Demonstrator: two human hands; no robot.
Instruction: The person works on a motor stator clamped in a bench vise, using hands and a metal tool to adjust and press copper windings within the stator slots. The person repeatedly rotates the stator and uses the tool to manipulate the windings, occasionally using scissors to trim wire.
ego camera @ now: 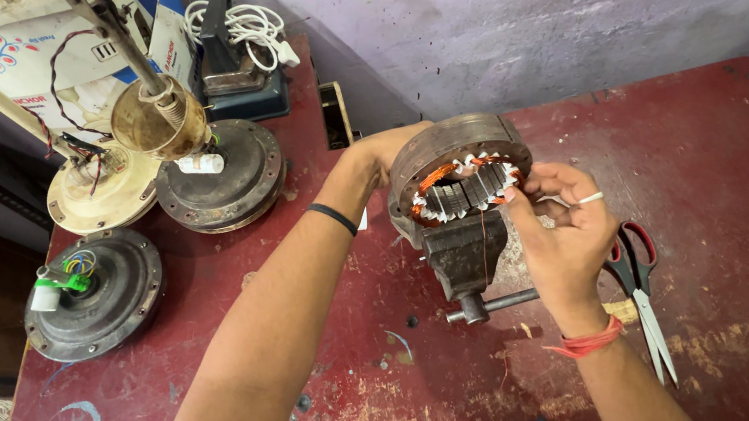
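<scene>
A round fan motor stator (458, 176) with copper windings and white insulation sits tilted on a small bench vise (463, 256) on the red table (735, 181). My left hand (380, 154) wraps around the stator's far left rim and holds it. At the stator's right edge, my right hand (560, 230) pinches the windings with its fingertips. A thin copper wire hangs from the stator down past the vise.
Red-handled scissors (641, 288) lie just right of my right wrist. Several fan motor housings (94, 293) and a down-rod motor (167, 118) stand at the left back, with a cardboard box and a white cord behind. A fan grille is off the table's left edge.
</scene>
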